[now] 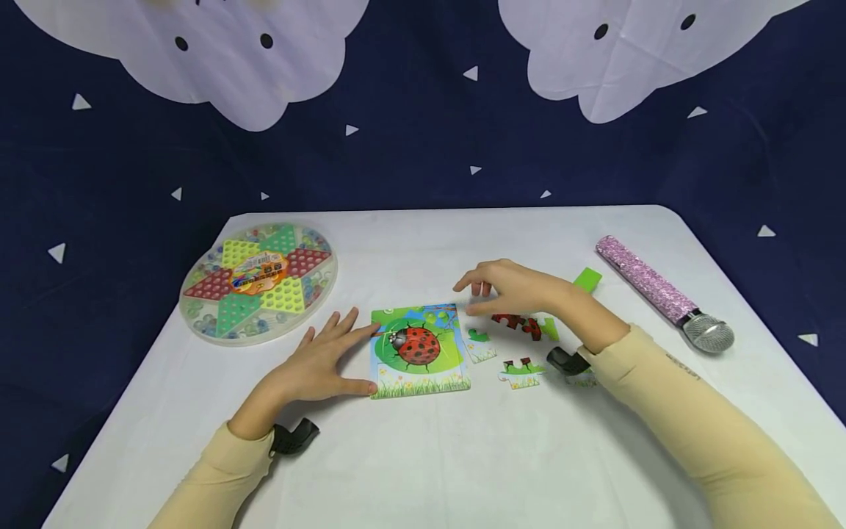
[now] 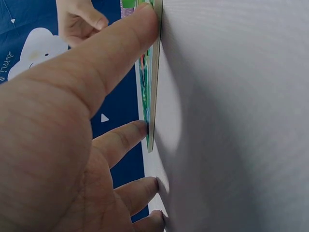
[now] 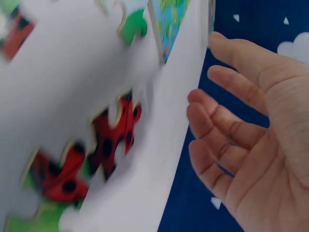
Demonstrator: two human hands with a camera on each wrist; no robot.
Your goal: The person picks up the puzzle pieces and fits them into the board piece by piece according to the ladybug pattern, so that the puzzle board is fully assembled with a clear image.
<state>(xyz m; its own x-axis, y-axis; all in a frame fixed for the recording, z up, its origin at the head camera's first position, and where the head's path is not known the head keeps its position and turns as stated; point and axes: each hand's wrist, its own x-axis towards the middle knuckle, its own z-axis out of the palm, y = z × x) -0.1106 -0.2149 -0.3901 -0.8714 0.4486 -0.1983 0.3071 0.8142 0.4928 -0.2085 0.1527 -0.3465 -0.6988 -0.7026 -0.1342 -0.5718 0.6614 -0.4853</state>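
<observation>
A square ladybug puzzle board [image 1: 420, 351] lies flat in the middle of the table. My left hand [image 1: 316, 365] is spread at its left side, with thumb and index fingertip touching its edge. In the left wrist view the board [image 2: 150, 106] appears edge-on beside the fingers. Above the loose pieces, just right of the board, hovers my right hand [image 1: 512, 285], its fingers slightly bent and holding nothing. Beneath it lie red and black ladybug pieces [image 3: 116, 133]. Nearer the front are a green-and-white piece [image 1: 480, 345] and a grassy piece [image 1: 522, 373]. The right forearm partly hides other pieces.
A round Chinese checkers set [image 1: 258, 283] with marbles sits at the table's back left. On the right lies a pink glittery microphone [image 1: 661, 290]. A green piece [image 1: 587, 279] shows behind the right wrist. A dark blue patterned cloth [image 1: 423, 162] hangs behind the white table [image 1: 396, 470].
</observation>
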